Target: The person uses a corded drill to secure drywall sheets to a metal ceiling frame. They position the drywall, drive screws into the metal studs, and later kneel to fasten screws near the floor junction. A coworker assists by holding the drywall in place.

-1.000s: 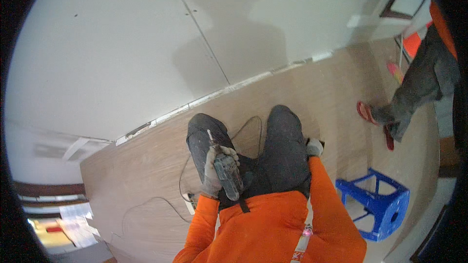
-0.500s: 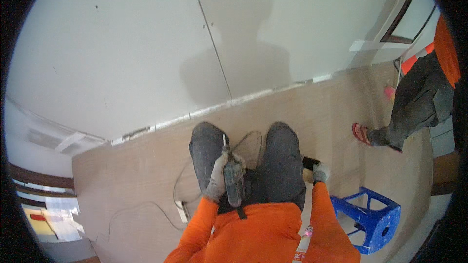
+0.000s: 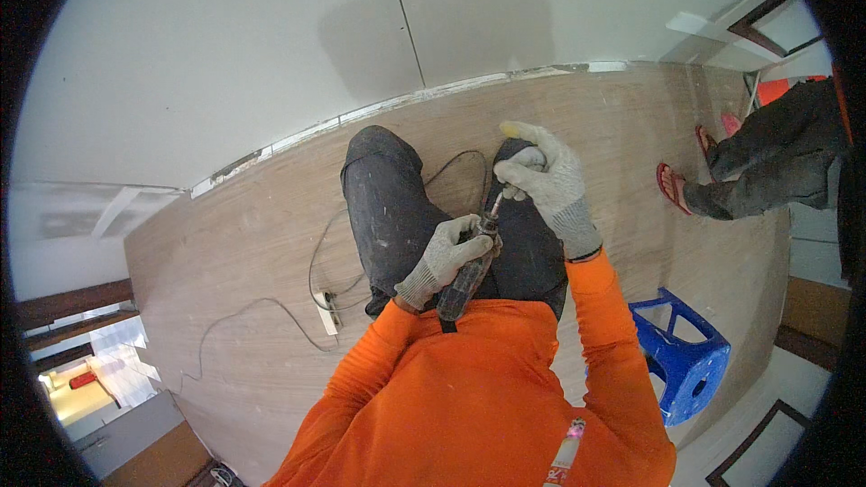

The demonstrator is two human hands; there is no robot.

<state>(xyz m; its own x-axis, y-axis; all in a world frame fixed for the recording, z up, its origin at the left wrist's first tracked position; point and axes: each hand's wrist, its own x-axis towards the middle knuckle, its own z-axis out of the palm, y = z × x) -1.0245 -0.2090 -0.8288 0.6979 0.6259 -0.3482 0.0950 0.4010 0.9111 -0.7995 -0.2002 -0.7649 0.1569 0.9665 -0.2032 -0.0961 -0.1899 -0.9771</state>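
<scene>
My left hand (image 3: pixel 449 259), in a pale knit glove, is wrapped round a dark, slim hand-held power tool (image 3: pixel 462 292) with a thin metal shaft. The tool lies across my lap, its shaft angled up to the right. Above my right thigh, my right hand (image 3: pixel 552 182), gloved the same way, has its thumb and some fingers curled together just beyond the shaft's tip. One finger with a yellowish tip stretches out to the left. Whatever those curled fingers hold is hidden.
A thin cable (image 3: pixel 271 301) runs over the wood-look floor to a white power strip (image 3: pixel 327 313) at my left. A blue plastic stool (image 3: pixel 683 361) stands at my right. Ahead is a pale wall (image 3: pixel 244 63); another person's sandalled foot (image 3: pixel 673 188) is at the right.
My right hand has come up from beside my right thigh to the tool's tip; the black object near it is no longer visible. The tool has shifted right and tilted with my left hand.
</scene>
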